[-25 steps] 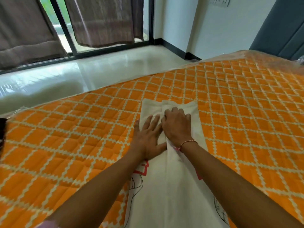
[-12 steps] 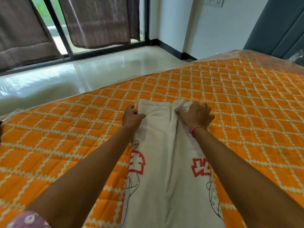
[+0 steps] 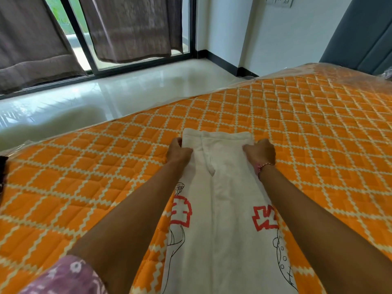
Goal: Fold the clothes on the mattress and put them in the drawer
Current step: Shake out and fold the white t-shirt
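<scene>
White printed garment [image 3: 224, 219] on orange quilted mattress [image 3: 297, 132]
Cream diamond lattice crosses the mattress; red and black line prints mark the garment.

- There is a single view, from a wide-angle camera worn on the person's head.
- It looks forward and down across the mattress [image 3: 297, 132], whose near part fills the lower frame.
- Both forearms reach from the near edge toward the middle, so the camera sits close above them.
- Far left stand the curtains [image 3: 131, 28]; far right, a white wall [image 3: 265, 35].
- Straight edges bow near the frame's borders.
</scene>
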`<state>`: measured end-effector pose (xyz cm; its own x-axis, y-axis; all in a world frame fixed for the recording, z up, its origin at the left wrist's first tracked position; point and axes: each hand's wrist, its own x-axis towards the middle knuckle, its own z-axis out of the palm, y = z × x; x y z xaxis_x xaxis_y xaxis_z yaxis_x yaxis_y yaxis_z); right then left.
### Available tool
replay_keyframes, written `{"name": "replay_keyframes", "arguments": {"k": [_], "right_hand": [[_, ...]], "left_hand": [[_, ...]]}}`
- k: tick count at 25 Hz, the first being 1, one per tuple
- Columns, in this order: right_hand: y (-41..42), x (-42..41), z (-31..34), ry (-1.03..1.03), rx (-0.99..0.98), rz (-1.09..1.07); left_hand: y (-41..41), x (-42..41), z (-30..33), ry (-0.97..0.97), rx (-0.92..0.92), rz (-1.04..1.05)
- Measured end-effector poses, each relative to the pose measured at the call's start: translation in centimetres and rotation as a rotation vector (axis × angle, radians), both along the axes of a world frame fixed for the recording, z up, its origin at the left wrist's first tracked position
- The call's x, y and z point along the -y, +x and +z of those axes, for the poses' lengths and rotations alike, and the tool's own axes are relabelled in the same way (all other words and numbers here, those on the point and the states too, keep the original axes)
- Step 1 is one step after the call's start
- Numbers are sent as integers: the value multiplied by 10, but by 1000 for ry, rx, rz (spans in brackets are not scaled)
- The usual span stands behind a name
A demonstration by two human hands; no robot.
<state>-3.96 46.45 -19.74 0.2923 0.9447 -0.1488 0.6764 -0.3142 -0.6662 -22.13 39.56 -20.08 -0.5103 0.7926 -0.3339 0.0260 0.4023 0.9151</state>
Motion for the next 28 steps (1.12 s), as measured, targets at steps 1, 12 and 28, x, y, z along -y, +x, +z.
{"name": "replay_keyframes", "arguments": {"k": [1, 12, 28], "right_hand": [[8, -6, -3, -86, -201, -22], [41, 78, 70, 103, -825, 180], [146, 290, 51, 327, 473, 1114]], "left_hand": [[-1, 3, -1, 25, 57, -27], [-9, 84, 68, 184, 210, -113], [35, 298, 56, 289, -1318, -945]]}}
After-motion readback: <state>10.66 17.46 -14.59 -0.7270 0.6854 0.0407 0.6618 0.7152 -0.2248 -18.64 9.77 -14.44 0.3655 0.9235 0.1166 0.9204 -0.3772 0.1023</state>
